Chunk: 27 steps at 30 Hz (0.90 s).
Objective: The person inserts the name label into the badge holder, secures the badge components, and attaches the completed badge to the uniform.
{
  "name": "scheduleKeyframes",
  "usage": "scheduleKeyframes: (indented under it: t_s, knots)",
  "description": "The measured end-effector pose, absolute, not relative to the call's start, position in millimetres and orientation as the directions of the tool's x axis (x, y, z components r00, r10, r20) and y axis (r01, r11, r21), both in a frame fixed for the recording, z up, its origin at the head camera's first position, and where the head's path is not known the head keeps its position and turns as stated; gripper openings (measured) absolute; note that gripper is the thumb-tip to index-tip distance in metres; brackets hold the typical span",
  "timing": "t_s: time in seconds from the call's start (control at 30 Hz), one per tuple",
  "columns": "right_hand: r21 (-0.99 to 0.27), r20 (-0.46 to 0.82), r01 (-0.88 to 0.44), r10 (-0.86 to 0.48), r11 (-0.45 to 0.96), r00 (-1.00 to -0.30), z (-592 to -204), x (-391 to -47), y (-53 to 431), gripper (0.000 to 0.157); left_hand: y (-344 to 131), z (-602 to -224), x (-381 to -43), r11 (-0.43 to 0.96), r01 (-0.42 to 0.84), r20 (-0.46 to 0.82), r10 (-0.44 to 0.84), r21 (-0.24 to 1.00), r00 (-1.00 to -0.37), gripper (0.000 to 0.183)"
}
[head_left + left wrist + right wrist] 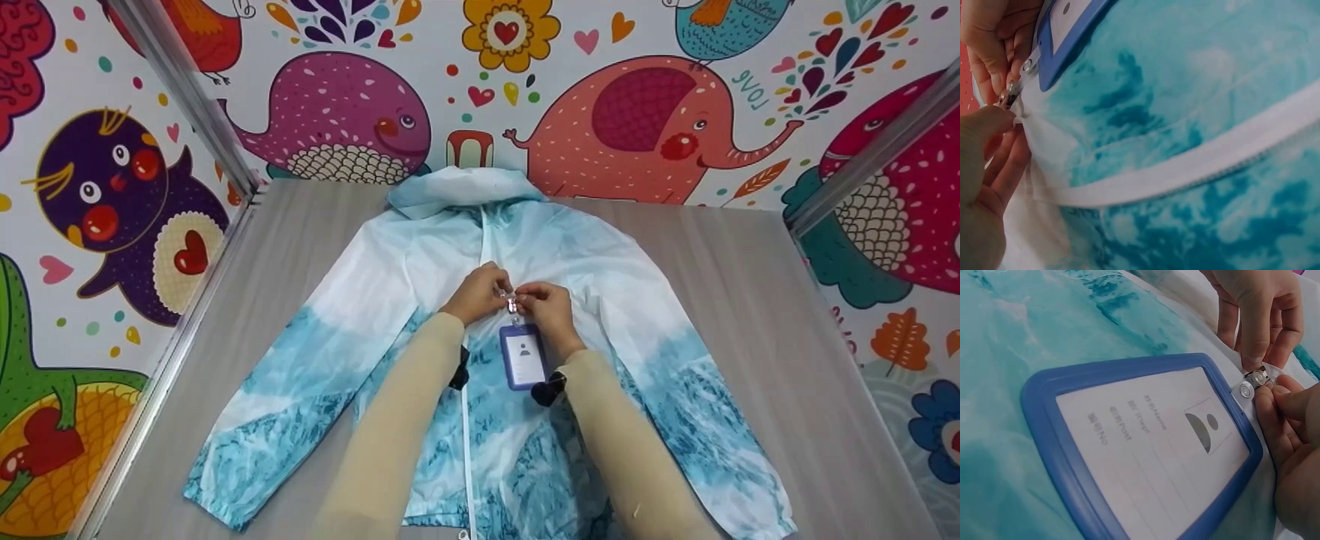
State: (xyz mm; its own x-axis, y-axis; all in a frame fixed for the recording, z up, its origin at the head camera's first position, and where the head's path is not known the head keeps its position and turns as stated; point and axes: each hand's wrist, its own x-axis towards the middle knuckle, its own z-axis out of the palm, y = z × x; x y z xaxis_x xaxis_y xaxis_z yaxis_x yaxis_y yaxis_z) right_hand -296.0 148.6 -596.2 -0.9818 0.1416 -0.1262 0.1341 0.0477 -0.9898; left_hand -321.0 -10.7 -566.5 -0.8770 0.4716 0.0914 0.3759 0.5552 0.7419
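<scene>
A white-and-teal hooded jacket (442, 262) lies spread face up, its white zipper (466, 435) running down the middle. On its chest rests a blue-framed ID badge (523, 358) with a printed white card (1151, 455). A clear strap with a snap (1246, 389) joins the badge to a small metal clip (1258, 376). My right hand (549, 311) pinches this clip between thumb and fingers. Right beside it, my left hand (478, 294) pinches a raised fold of the white jacket fabric (1022, 115), its thumb close to the clip.
The jacket lies on a grey wood-grain table (300, 240), sleeves angled out to both sides. Printed cartoon panels (630, 127) stand behind and beside the table, with metal frame bars (187, 90) at the corners. A black wrist strap (550, 388) sits at my right cuff.
</scene>
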Motion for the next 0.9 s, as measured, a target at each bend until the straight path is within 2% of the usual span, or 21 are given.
scheduleKeyframes:
  t_s: [0.57, 0.9]
  knots:
    - [-0.99, -0.1, 0.115, 0.177, 0.077, -0.979, -597.6, -294.8, 147.5, 0.012, -7.8, -567.0, -320.5, 0.598, 0.364, 0.066, 0.459, 0.714, -0.886, 0.006]
    - [-0.995, -0.097, 0.1, 0.163, 0.008, -0.982, -599.7, -295.6, 146.8, 0.013, -6.7, -567.4, -319.5, 0.591, 0.409, 0.123, 0.463, 0.695, -0.878, 0.005]
